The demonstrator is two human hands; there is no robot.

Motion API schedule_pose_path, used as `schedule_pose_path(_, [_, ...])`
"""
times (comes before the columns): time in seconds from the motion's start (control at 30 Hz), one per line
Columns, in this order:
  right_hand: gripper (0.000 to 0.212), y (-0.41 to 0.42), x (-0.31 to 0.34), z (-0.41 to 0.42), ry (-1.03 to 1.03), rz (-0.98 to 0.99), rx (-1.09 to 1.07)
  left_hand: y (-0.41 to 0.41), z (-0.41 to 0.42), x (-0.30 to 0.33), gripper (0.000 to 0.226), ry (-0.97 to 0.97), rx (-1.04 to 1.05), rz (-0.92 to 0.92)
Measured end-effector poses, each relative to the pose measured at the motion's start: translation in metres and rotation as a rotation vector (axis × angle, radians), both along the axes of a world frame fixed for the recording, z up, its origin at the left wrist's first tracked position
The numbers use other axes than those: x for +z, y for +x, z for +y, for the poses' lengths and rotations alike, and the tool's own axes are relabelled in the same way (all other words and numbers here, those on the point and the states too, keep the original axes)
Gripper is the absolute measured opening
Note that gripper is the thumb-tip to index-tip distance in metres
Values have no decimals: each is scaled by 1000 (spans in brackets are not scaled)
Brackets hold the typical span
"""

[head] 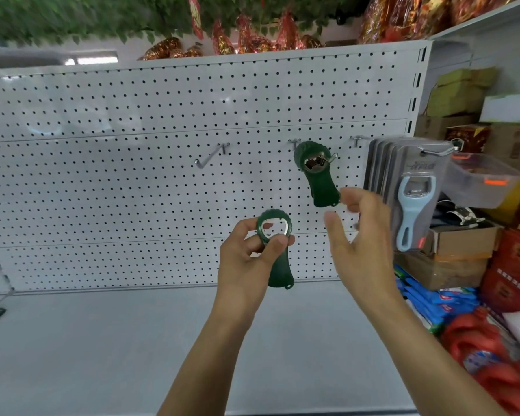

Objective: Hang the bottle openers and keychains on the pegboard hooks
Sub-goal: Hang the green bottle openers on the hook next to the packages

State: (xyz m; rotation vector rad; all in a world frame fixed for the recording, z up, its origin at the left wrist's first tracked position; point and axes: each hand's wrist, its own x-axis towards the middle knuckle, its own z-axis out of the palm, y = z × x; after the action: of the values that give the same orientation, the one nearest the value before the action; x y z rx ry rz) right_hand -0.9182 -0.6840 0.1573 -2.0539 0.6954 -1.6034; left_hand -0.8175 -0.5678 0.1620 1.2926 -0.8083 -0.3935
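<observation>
The left hand (246,253) pinches a green opener (275,250) by its neck. The right hand (360,232) is spread, fingers loose, holding nothing — just below a second opener (318,175) hanging on a hook (332,158) at 12 o'clock. Packaged blue openers (412,193) hang at 2 o'clock on the pegboard (132,181).

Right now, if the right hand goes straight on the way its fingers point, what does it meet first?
Probably the hanging green opener: the right hand is open, fingertips just below and beside its lower end. Behind that is the pegboard. Depth is unclear.
</observation>
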Motion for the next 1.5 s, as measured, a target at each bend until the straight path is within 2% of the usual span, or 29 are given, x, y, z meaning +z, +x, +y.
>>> schedule_pose_path(0.07, [13,-1,-7,14,128,61,189,-5,0,0,20,-37,-13,20])
schedule_pose_path(0.17, [10,-4,-14,29,387,95,523,-13,1,0,16,-115,-19,52])
schedule_pose_path(0.27, [5,-9,-14,35,469,74,623,-21,2,1,17,-166,-15,49])
schedule_pose_path(0.43, [11,-22,-5,33,352,-13,520,-30,0,2,19,-165,29,-107])
schedule_pose_path(0.57, [17,-31,7,28,219,-82,417,-39,4,0,29,-80,47,-340])
schedule_pose_path(0.67, [18,-35,16,21,164,-111,372,-41,9,-6,33,0,93,-432])
schedule_pose_path(0.87, [9,-30,33,1,164,-150,321,-37,11,-19,29,156,198,-594])
schedule_pose_path(1.1, [5,-14,32,-24,249,-62,320,-33,15,-29,27,242,294,-694])
schedule_pose_path(1.37, [6,-5,25,-37,300,-6,286,-33,18,-31,29,291,341,-765])
schedule_pose_path(1.5, [17,-13,7,-32,405,39,301,-35,21,-35,33,315,373,-786])
